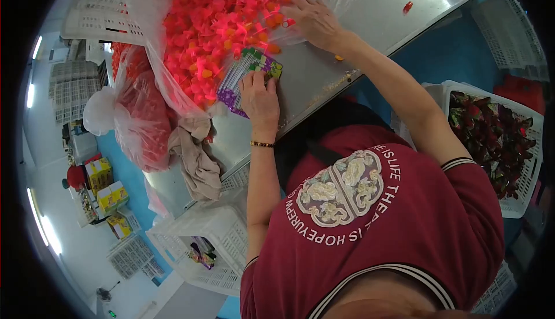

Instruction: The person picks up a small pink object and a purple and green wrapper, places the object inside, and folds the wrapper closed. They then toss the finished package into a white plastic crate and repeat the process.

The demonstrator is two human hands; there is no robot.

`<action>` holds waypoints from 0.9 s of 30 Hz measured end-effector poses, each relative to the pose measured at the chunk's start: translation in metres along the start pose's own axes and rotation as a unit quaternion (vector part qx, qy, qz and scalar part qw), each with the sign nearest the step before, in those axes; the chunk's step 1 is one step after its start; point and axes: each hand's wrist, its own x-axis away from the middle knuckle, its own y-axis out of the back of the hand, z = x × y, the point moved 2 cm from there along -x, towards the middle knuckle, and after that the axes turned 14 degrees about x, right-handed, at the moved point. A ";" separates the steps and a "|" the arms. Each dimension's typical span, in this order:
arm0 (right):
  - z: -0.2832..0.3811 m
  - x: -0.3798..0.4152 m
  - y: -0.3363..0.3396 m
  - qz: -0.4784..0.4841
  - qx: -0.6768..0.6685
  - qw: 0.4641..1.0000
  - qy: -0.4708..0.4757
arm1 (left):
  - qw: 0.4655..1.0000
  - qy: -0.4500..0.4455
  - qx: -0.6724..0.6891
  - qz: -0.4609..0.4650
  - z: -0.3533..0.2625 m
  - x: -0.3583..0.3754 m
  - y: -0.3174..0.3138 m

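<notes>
Under my left hand (pixel 260 100) is a purple and green printed packet (pixel 234 85), with my fingers bent over its face near the lower edge of the pile. My right hand (pixel 315 23) reaches to the right side of a large heap of bright red pieces with orange parts (pixel 219 24). Its fingers are apart and touch the edge of the heap; no held piece can be made out. The heap lies on clear plastic on the metal table (pixel 370 21).
A white basket (pixel 104 9) and a clear bag of red items (pixel 144 122) stand beyond the heap. A beige cloth (pixel 196 163) hangs at the table edge. Crates flank me: one (pixel 231 226) with packets, another (pixel 529 186) with dark red wrapped items. A loose red piece (pixel 408 7) lies right.
</notes>
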 end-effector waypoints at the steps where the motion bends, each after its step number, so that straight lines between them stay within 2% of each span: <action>1: 0.004 0.000 -0.005 0.001 -0.006 1.000 0.000 | 1.000 0.003 -0.004 0.001 0.000 -0.001 0.000; 3: 0.012 -0.001 -0.012 0.158 0.056 0.983 0.081 | 1.000 0.019 -0.015 0.008 0.000 -0.002 -0.001; 7: 0.008 0.010 0.001 0.129 -0.037 0.990 0.049 | 0.999 0.038 -0.022 0.006 0.001 -0.009 -0.002; 9: 0.005 0.015 0.015 0.108 -0.251 0.961 -0.054 | 0.999 0.014 -0.038 -0.002 0.001 -0.008 -0.003; 10: 0.003 0.020 0.014 0.109 -0.254 0.960 -0.053 | 0.999 0.017 -0.041 -0.002 0.001 -0.007 -0.003; 12: -0.001 0.030 0.012 0.092 -0.353 0.923 -0.125 | 0.998 0.003 -0.056 -0.007 0.001 -0.007 -0.004; 13: -0.003 0.033 0.013 0.092 -0.357 0.921 -0.124 | 0.998 0.005 -0.059 -0.008 0.001 -0.007 -0.004; 16: -0.013 0.038 0.024 0.076 -0.328 0.934 -0.120 | 0.997 0.006 -0.071 -0.007 -0.003 -0.007 -0.005; 18: -0.019 0.039 0.029 0.079 -0.167 0.982 -0.045 | 0.996 0.016 -0.087 -0.021 -0.002 -0.008 -0.006; 22: -0.025 0.050 0.024 0.094 -0.116 0.989 -0.003 | 0.995 0.032 -0.091 -0.014 0.008 -0.011 -0.013; 25: -0.024 0.053 0.024 0.097 -0.081 0.992 0.016 | 0.993 -0.003 -0.110 -0.042 0.010 -0.008 -0.013; 27: -0.023 0.051 0.030 0.177 0.023 0.984 0.021 | 0.993 0.080 0.038 -0.073 0.013 -0.006 -0.007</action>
